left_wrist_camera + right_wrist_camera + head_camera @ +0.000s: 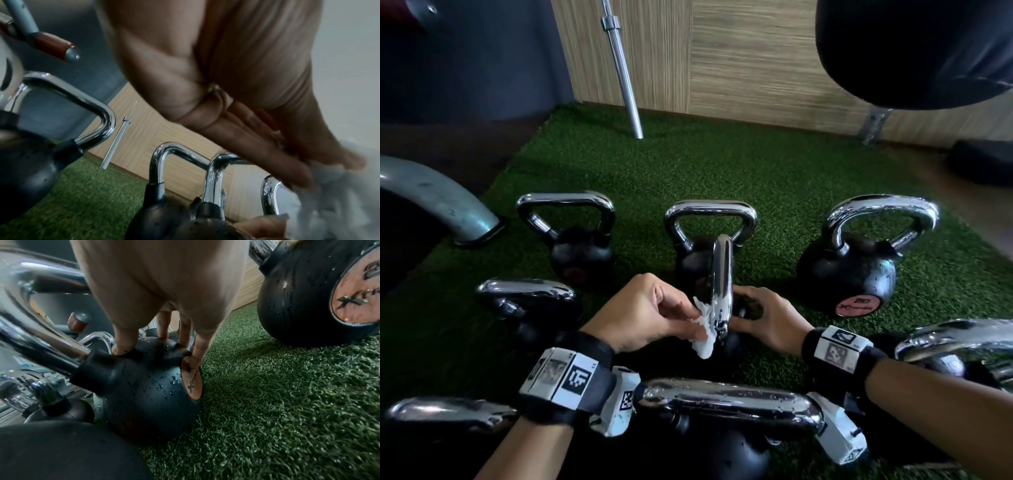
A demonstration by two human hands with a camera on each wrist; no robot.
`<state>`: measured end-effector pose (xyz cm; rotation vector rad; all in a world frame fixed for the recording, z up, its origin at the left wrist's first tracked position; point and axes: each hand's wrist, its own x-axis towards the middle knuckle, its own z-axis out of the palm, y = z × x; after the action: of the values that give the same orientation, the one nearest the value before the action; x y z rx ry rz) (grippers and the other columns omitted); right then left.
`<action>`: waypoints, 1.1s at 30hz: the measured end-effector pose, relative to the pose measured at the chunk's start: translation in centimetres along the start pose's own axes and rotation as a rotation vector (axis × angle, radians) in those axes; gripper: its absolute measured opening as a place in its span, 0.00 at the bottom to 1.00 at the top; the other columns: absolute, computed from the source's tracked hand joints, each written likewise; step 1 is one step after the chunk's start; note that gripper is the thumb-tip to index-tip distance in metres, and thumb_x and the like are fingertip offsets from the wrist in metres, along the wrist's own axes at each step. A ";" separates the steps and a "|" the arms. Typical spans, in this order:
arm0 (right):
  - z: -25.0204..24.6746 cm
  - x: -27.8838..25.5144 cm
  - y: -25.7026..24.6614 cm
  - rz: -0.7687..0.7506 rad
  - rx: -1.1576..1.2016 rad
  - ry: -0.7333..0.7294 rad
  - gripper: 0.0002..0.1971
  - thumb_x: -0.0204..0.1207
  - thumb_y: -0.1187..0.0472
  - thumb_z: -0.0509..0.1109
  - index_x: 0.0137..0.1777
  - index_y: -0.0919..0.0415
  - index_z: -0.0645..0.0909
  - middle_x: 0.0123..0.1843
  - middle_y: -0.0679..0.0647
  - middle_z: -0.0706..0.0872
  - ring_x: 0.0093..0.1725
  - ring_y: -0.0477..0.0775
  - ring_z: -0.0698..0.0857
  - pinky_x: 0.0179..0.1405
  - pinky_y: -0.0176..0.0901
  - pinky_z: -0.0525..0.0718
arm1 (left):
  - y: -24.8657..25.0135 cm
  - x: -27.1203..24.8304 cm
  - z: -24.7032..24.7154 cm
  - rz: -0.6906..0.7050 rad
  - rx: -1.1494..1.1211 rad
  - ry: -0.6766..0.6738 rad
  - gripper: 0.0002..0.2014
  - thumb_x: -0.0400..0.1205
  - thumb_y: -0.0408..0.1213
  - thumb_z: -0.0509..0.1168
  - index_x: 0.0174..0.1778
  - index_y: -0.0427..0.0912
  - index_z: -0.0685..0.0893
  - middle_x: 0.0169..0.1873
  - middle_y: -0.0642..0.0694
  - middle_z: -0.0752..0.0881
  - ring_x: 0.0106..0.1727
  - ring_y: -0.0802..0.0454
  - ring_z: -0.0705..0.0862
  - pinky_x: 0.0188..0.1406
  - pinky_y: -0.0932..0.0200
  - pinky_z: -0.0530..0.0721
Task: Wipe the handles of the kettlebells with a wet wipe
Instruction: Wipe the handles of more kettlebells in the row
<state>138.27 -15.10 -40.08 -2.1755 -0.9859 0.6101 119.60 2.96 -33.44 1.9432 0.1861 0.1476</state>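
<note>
Several black kettlebells with chrome handles stand on green turf. The middle kettlebell is turned so its handle shows edge-on. My left hand pinches a crumpled white wet wipe against the left side of that handle, low down. In the left wrist view the fingers press the wipe beside the wet chrome handle. My right hand grips the kettlebell's body from the right. Thumb and fingers straddle the wet black ball near its orange label.
Three kettlebells stand behind: left, centre, right. Others crowd the near side, the left and the right. A barbell leans on the wood wall. A punching bag hangs at upper right; a grey pipe stands at left.
</note>
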 end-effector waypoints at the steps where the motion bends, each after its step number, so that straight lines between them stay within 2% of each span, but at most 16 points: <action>1: 0.0 0.1 0.1 -0.001 0.003 -0.003 0.56 0.48 0.11 0.68 0.77 0.37 0.77 0.72 0.42 0.84 0.71 0.45 0.82 0.74 0.53 0.80 | 0.0 -0.2 0.1 0.010 0.044 0.024 0.12 0.64 0.45 0.85 0.39 0.45 0.97 0.37 0.49 0.95 0.41 0.50 0.93 0.46 0.56 0.88; 3: 0.2 0.3 0.5 0.001 0.006 -0.006 0.53 0.49 0.13 0.70 0.77 0.36 0.77 0.71 0.40 0.84 0.71 0.44 0.82 0.74 0.54 0.81 | 0.0 -0.5 0.2 0.007 0.074 0.059 0.12 0.63 0.46 0.85 0.40 0.47 0.97 0.37 0.52 0.95 0.42 0.51 0.94 0.48 0.56 0.89; 6: 0.3 0.4 0.8 0.004 0.001 -0.011 0.53 0.50 0.13 0.70 0.77 0.34 0.76 0.71 0.39 0.84 0.71 0.43 0.82 0.74 0.54 0.81 | -0.4 -0.8 0.9 0.021 0.149 0.034 0.08 0.66 0.43 0.85 0.38 0.51 0.96 0.37 0.57 0.94 0.42 0.60 0.93 0.46 0.67 0.86; 10: 0.1 0.2 0.6 -0.012 -0.001 0.005 0.56 0.47 0.12 0.69 0.77 0.37 0.77 0.72 0.41 0.83 0.71 0.44 0.82 0.74 0.51 0.80 | -1.0 -0.8 1.7 -0.025 0.193 0.028 0.08 0.70 0.40 0.84 0.43 0.47 0.97 0.41 0.59 0.95 0.45 0.63 0.92 0.55 0.68 0.86; 12: -0.3 0.1 -0.1 -0.021 -0.009 -0.019 0.53 0.50 0.17 0.73 0.77 0.40 0.78 0.71 0.43 0.84 0.65 0.40 0.83 0.67 0.40 0.80 | -1.1 -0.8 1.6 -0.010 0.232 0.024 0.08 0.70 0.40 0.84 0.44 0.47 0.97 0.41 0.60 0.94 0.45 0.65 0.92 0.55 0.70 0.85; 14: -1.2 0.3 -1.1 -0.003 -0.054 -0.077 0.40 0.63 0.30 0.79 0.76 0.42 0.79 0.68 0.44 0.87 0.49 0.34 0.83 0.50 0.29 0.79 | -0.9 -0.8 1.2 0.018 0.296 0.028 0.09 0.70 0.41 0.84 0.45 0.49 0.97 0.41 0.61 0.94 0.45 0.68 0.91 0.53 0.72 0.84; 15: -1.7 0.5 -1.6 0.007 -0.081 -0.073 0.34 0.67 0.36 0.81 0.74 0.42 0.81 0.66 0.45 0.88 0.45 0.34 0.83 0.46 0.29 0.79 | -0.8 -0.7 0.9 0.035 0.317 0.057 0.10 0.70 0.42 0.85 0.45 0.50 0.97 0.41 0.62 0.94 0.45 0.70 0.91 0.51 0.74 0.83; 18: -3.9 0.6 -3.5 -0.014 -0.090 0.154 0.19 0.73 0.49 0.82 0.64 0.43 0.87 0.59 0.46 0.90 0.49 0.43 0.87 0.49 0.33 0.83 | -0.3 -0.1 -0.4 0.061 0.208 0.235 0.12 0.67 0.47 0.84 0.43 0.53 0.93 0.39 0.60 0.94 0.43 0.68 0.91 0.48 0.75 0.80; 20: -5.5 0.0 -5.5 -0.113 -0.017 0.306 0.15 0.74 0.53 0.82 0.60 0.44 0.89 0.53 0.43 0.91 0.47 0.43 0.88 0.44 0.28 0.82 | 0.3 0.7 -1.5 0.061 0.049 0.344 0.15 0.65 0.49 0.83 0.42 0.48 0.90 0.38 0.53 0.94 0.41 0.64 0.91 0.49 0.68 0.82; 21: -6.3 -0.4 -6.6 -0.185 0.035 0.331 0.15 0.73 0.53 0.83 0.59 0.43 0.90 0.51 0.42 0.91 0.46 0.43 0.88 0.43 0.26 0.83 | 0.7 1.1 -1.9 0.070 -0.016 0.376 0.16 0.65 0.49 0.83 0.42 0.46 0.89 0.38 0.50 0.95 0.41 0.61 0.91 0.49 0.64 0.82; 23: -7.3 -1.2 -8.8 -0.347 0.084 0.294 0.17 0.70 0.53 0.84 0.60 0.42 0.91 0.49 0.42 0.91 0.44 0.46 0.89 0.45 0.32 0.86 | 2.0 2.0 -2.3 0.088 -0.091 0.382 0.16 0.65 0.48 0.82 0.40 0.43 0.88 0.38 0.47 0.95 0.40 0.58 0.90 0.48 0.60 0.83; 27: -7.0 -2.4 -11.4 -0.568 0.041 0.225 0.22 0.67 0.56 0.86 0.63 0.48 0.91 0.51 0.46 0.91 0.42 0.49 0.91 0.45 0.43 0.92 | 4.0 3.6 -2.1 0.128 -0.135 0.242 0.12 0.67 0.42 0.80 0.39 0.42 0.88 0.36 0.44 0.94 0.37 0.58 0.90 0.41 0.68 0.84; 30: -6.9 -2.5 -11.5 -0.542 0.140 0.260 0.22 0.66 0.58 0.87 0.61 0.49 0.91 0.51 0.47 0.93 0.43 0.49 0.92 0.47 0.50 0.92 | 4.7 4.4 -2.2 0.135 -0.209 0.211 0.07 0.68 0.41 0.79 0.37 0.47 0.89 0.37 0.43 0.94 0.36 0.56 0.91 0.41 0.66 0.87; 32: -7.0 -2.6 -11.4 -0.528 0.172 0.284 0.20 0.65 0.52 0.86 0.58 0.42 0.91 0.49 0.47 0.93 0.43 0.51 0.92 0.46 0.55 0.92 | 4.6 4.8 -2.2 0.120 -0.220 0.201 0.10 0.71 0.44 0.80 0.41 0.44 0.88 0.37 0.40 0.94 0.38 0.53 0.91 0.43 0.61 0.85; 33: -7.0 -2.7 -11.4 -0.522 0.164 0.297 0.18 0.66 0.50 0.85 0.56 0.39 0.91 0.47 0.46 0.93 0.42 0.51 0.92 0.46 0.54 0.92 | 4.4 5.0 -2.2 0.104 -0.213 0.184 0.14 0.72 0.48 0.81 0.43 0.44 0.87 0.38 0.34 0.93 0.40 0.48 0.90 0.47 0.55 0.83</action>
<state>135.68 -14.23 -26.66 -1.7013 -1.2243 0.1111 124.31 4.35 -28.44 1.7264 0.1830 0.4007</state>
